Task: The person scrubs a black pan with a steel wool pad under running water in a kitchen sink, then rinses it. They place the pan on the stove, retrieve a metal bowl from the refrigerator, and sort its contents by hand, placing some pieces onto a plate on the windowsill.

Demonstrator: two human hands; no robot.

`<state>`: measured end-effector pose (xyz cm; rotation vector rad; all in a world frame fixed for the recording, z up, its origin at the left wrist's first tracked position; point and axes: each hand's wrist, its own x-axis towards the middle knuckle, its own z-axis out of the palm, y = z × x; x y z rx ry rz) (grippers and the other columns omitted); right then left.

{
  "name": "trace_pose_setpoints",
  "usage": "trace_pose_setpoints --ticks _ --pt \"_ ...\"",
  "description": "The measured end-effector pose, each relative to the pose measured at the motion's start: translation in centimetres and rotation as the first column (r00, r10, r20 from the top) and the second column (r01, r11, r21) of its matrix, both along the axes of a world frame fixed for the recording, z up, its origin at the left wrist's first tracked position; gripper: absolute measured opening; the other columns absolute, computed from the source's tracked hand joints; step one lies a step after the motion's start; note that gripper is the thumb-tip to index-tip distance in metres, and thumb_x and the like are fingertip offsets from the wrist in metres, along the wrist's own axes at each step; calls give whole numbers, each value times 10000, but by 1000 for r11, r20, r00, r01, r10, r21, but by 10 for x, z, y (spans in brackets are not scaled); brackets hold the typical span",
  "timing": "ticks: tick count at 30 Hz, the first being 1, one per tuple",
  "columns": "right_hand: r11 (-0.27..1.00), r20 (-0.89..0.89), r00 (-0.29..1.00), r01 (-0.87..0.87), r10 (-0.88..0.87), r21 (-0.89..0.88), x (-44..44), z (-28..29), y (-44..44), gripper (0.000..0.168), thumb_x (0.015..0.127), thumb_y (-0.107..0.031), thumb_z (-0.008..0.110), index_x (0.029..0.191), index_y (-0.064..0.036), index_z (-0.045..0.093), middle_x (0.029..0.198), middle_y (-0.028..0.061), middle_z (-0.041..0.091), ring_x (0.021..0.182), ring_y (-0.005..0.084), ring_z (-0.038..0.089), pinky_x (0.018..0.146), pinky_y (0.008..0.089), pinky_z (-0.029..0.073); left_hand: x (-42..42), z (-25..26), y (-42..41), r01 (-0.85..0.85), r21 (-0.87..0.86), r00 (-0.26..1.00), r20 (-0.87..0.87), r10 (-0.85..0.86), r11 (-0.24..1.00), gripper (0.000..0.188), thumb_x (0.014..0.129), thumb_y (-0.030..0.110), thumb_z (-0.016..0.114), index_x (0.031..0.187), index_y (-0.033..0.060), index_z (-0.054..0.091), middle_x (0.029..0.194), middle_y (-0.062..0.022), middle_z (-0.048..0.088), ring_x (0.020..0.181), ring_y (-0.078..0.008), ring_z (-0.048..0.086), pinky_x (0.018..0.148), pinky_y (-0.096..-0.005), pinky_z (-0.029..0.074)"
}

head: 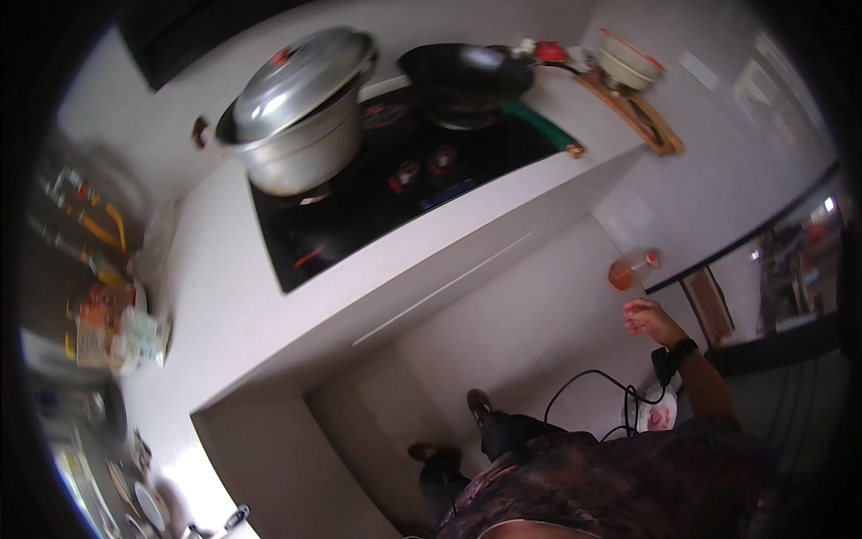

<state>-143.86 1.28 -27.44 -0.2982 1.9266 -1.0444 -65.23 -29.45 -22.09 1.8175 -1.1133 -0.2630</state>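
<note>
My right hand (650, 322) is raised at the right side, fingers loosely bent and a little apart, with nothing visible in them. A dark band with a black box and cable (630, 391) sits on that wrist. Just beyond the fingertips, apart from them, a clear bottle of orange-red liquid (623, 274) stands near the wall. My left hand is out of view. Before me on the white counter (350, 283) is a black glass gas hob (323, 236). It bears a large aluminium pot (303, 155) with its lid (296, 84) tilted, and a black wok (471, 71).
A green-sleeved handle (539, 127) reaches over the hob's edge. Stacked bowls (627, 64) stand by a wooden board (633, 114) at the counter's right end. Packages (121, 330) crowd the left corner. A red-patterned white item (656, 412) is low beside me. A dark-framed glass panel (794, 269) borders the right.
</note>
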Motion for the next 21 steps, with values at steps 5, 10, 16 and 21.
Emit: trace_pose_setpoints --ticks 5,10,16,21 --pt "957 -55 957 287 -285 37 -2 8 117 221 893 -197 631 1080 -85 597 894 22 610 791 158 636 719 325 551 -58 8 -14 198 37 980 -46 -196 980 98 803 66 626 844 -23 621 638 -112 616 502 -212 618 446 -325 514" --pt "864 75 877 480 -474 -150 38 -30 266 239 942 -234 582 1130 -87 592 928 44 644 768 164 654 686 323 560 -99 8 -21 358 67 932 -90 -351 931 81 800 51 622 835 -22 633 638 -111 625 504 -208 616 454 -327 509" --pt "733 83 728 679 -680 49 151 -63 372 404 953 -403 493 1167 -71 578 1008 95 649 844 245 651 764 402 554 -139 8 -18 503 114 862 -130 -489 857 66 797 32 618 824 -20 648 637 -110 637 508 -203 615 465 -329 503" --pt "609 136 595 781 -792 138 193 -82 404 403 952 -386 483 1160 -53 571 1028 128 628 869 263 635 767 419 547 -176 9 -3 603 156 797 -154 -584 782 61 794 16 614 814 -19 660 637 -110 647 510 -199 614 474 -331 497"
